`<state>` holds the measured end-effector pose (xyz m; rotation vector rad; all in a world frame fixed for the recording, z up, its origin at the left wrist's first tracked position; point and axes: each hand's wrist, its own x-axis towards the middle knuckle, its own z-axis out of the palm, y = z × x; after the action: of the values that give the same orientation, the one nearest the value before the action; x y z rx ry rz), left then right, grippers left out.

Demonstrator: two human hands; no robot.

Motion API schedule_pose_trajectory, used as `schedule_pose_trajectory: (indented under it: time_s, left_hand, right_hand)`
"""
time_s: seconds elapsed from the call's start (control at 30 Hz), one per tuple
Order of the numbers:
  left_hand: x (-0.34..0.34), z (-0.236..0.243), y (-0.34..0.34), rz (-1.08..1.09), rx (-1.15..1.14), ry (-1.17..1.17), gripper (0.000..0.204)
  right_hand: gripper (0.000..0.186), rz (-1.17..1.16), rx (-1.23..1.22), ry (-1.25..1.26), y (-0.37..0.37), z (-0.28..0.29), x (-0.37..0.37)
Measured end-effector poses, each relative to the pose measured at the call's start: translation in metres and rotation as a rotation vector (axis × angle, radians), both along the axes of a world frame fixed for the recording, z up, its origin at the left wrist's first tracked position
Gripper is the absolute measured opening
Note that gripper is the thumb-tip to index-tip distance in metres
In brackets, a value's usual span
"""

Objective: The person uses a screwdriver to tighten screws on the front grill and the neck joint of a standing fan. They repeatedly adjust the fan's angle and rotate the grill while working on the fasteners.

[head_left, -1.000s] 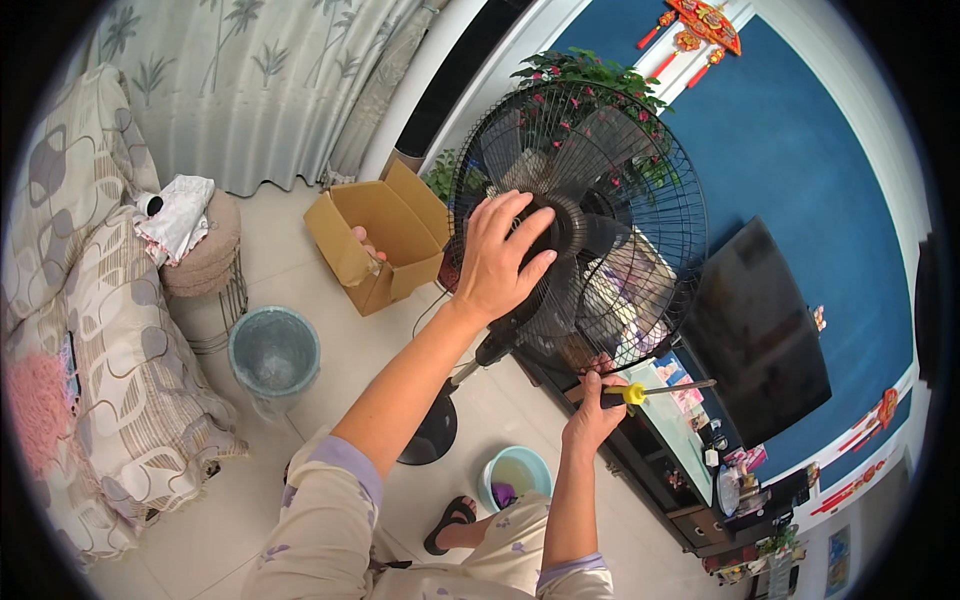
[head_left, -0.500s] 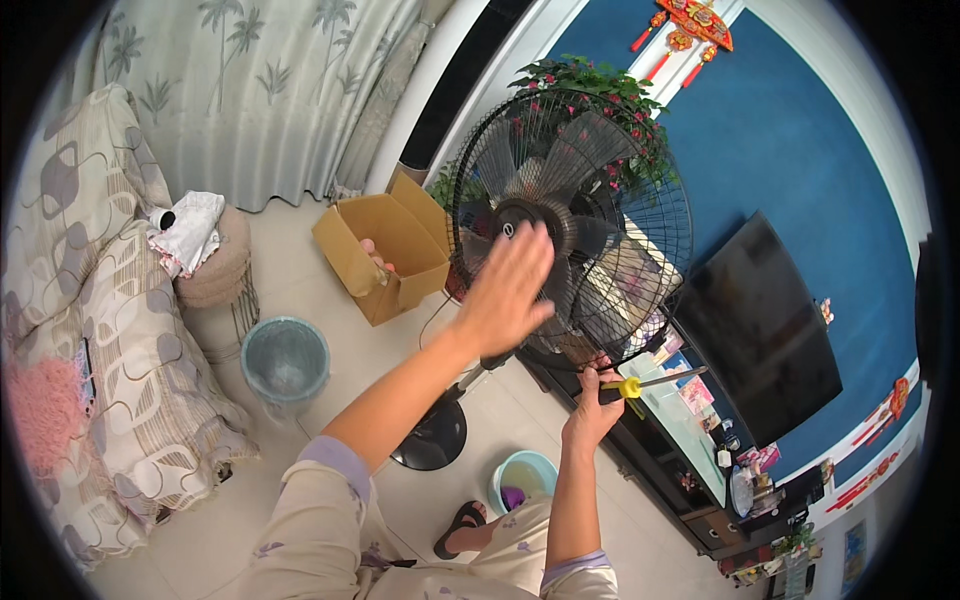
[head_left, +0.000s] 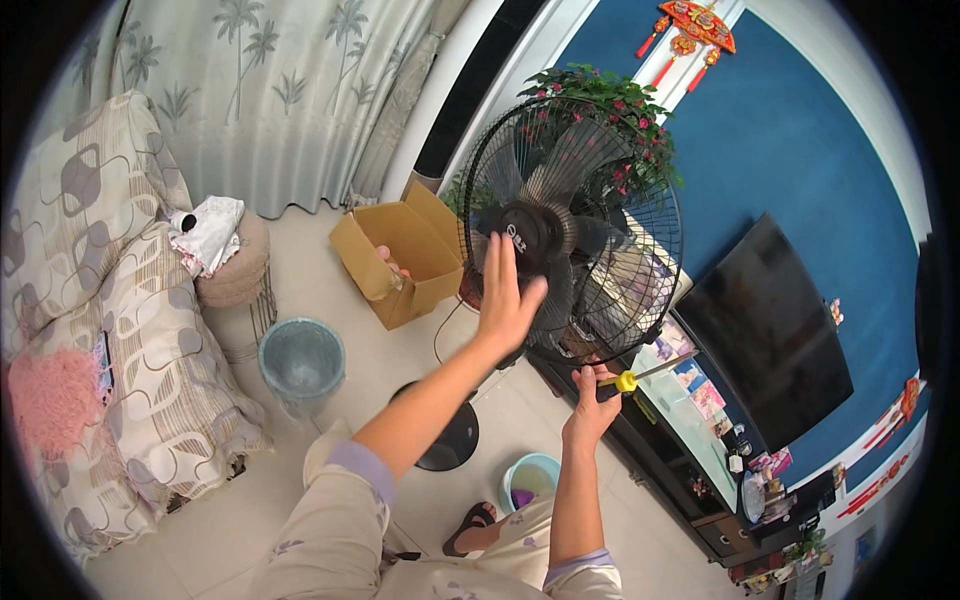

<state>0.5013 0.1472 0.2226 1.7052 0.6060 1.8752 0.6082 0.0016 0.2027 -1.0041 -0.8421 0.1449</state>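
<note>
A black standing fan (head_left: 528, 230) with dark see-through blades and a wire cage faces me, its round base (head_left: 452, 440) on the floor. My left hand (head_left: 508, 305) is open, fingers stretched upward, in front of the blades just below the hub. Whether it touches the fan I cannot tell. At the cage's lower rim, my right hand (head_left: 588, 412) is closed around a screwdriver (head_left: 627, 382) with a yellow and black handle. The shaft points right and slightly up. Its fingertips are at the rim; the exact contact is hidden.
An open cardboard box (head_left: 400, 255) stands left of the fan, beyond a grey bin (head_left: 302, 360). A light blue bucket (head_left: 532, 475) sits by my foot. To the right runs a TV cabinet (head_left: 655, 440) below a large TV (head_left: 765, 330). A covered sofa (head_left: 180, 330) lines the left.
My left hand has come down from over the hub to below it, with thumb and fingers spread wider. My right hand keeps the screwdriver at the rim. The view has shifted slightly.
</note>
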Motion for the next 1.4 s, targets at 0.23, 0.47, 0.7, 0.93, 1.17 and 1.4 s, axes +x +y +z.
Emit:
schedule_pose_trajectory:
  time_s: [0.23, 0.47, 0.7, 0.93, 1.17, 1.4]
  left_hand:
    - [-0.018, -0.086, -0.079, -0.369, -0.350, 0.261, 0.059]
    - [-0.042, -0.077, -0.105, -0.732, -0.286, -0.035, 0.075]
    - [-0.034, -0.061, -0.150, -0.740, -0.276, 0.003, 0.079]
    - [-0.050, -0.041, -0.103, -0.621, -0.276, -0.059, 0.048]
    - [-0.036, 0.022, 0.032, 0.012, -0.211, -0.016, 0.062]
    - [-0.030, 0.031, 0.037, -0.183, -0.287, -0.120, 0.063]
  right_hand:
    - [0.018, -0.089, -0.068, 0.012, -0.010, -0.013, -0.004]
    - [0.019, -0.077, -0.427, -0.250, -0.045, -0.052, -0.036]
    - [0.027, -0.018, -0.479, -0.455, -0.050, -0.062, -0.066]
    - [0.030, -0.142, -0.381, -0.462, -0.091, -0.058, -0.049]
    - [0.024, -0.199, -0.302, -0.172, -0.093, -0.044, 0.001]
    - [0.023, -0.150, -0.377, -0.135, -0.078, -0.053, 0.029]
